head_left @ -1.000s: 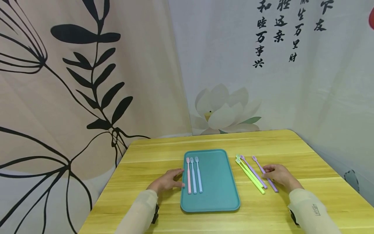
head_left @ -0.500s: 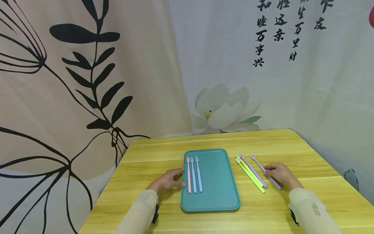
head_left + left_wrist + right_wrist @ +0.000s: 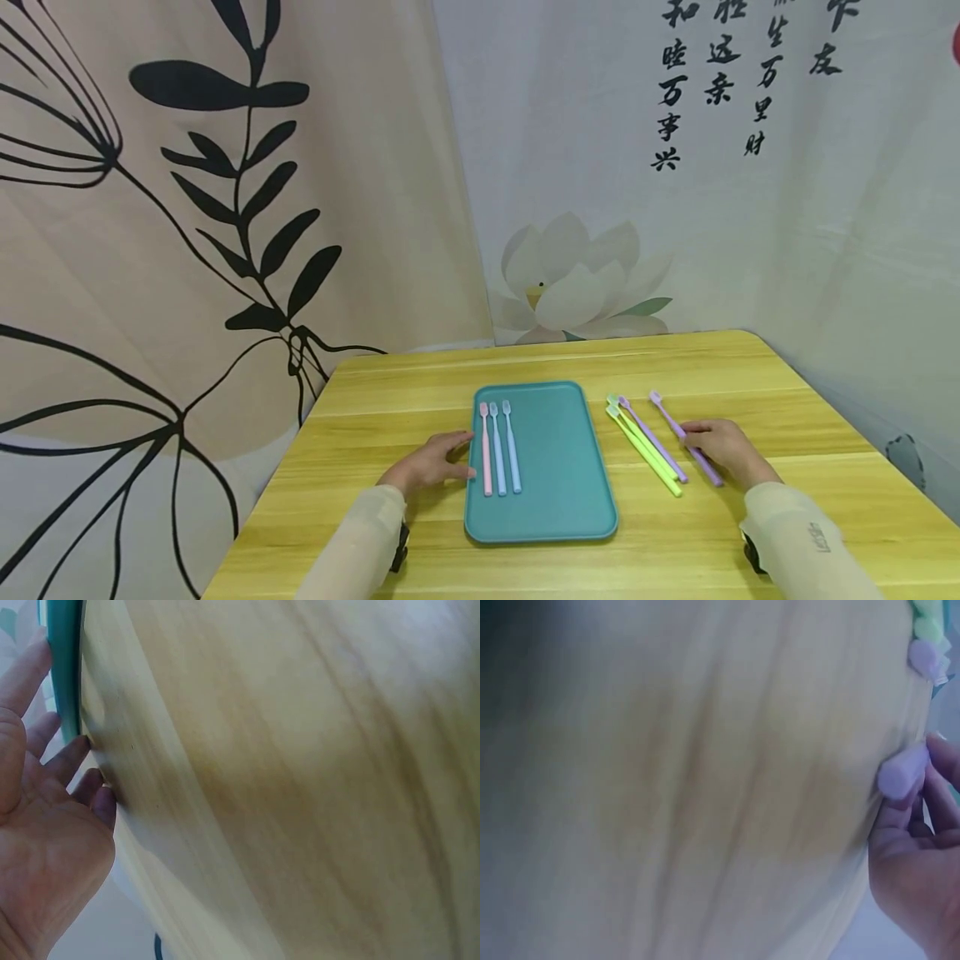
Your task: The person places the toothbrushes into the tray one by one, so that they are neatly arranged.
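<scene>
A purple toothbrush slants near the right side of the table, its head pointing away to the back left. My right hand pinches it around the middle; in the right wrist view its handle end shows between thumb and fingers. My left hand touches the left edge of a teal tray, thumb and fingers spread, as the left wrist view of the hand also shows. On the tray, one pink toothbrush and two blue toothbrushes lie side by side.
Between tray and right hand lie another purple toothbrush and green toothbrushes, close together and slanted. All rest on a wooden table. Behind it hangs a printed curtain.
My right hand has turned and shifted the purple toothbrush slightly; its handle end has swung to the right. My left hand has stayed at the tray's edge.
</scene>
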`<action>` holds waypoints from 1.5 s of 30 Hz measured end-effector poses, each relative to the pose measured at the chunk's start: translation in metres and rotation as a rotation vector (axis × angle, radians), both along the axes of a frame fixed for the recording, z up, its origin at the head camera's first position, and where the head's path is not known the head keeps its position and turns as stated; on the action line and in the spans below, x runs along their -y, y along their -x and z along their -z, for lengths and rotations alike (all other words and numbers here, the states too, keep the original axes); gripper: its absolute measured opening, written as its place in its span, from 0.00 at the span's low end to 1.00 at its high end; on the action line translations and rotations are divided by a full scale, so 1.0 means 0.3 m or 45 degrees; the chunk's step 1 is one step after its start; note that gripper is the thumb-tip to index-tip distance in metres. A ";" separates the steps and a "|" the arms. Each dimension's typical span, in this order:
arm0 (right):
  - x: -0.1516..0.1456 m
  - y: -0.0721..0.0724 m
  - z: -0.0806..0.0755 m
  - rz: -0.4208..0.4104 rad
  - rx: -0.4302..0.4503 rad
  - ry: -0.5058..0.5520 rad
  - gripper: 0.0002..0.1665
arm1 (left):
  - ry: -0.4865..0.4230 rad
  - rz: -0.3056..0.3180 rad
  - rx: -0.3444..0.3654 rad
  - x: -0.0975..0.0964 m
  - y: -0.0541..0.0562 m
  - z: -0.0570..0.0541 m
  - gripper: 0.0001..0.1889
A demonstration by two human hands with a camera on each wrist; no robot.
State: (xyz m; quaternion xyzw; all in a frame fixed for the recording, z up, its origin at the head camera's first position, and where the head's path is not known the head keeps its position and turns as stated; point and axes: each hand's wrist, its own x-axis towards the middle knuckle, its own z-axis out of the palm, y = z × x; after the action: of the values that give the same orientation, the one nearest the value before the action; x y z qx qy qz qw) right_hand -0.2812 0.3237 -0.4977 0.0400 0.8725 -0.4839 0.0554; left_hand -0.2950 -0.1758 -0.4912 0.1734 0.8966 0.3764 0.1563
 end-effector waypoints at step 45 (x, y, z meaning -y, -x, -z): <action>0.074 0.043 -0.043 0.291 0.029 0.188 0.29 | 0.019 0.025 -0.014 -0.003 0.011 -0.001 0.40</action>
State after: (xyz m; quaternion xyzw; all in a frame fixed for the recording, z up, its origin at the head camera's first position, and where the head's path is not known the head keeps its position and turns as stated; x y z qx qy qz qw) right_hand -0.2941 0.3015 -0.4849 0.1404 0.8235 -0.5496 0.0126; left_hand -0.2982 -0.1748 -0.4907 0.1828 0.8985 0.3672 0.1564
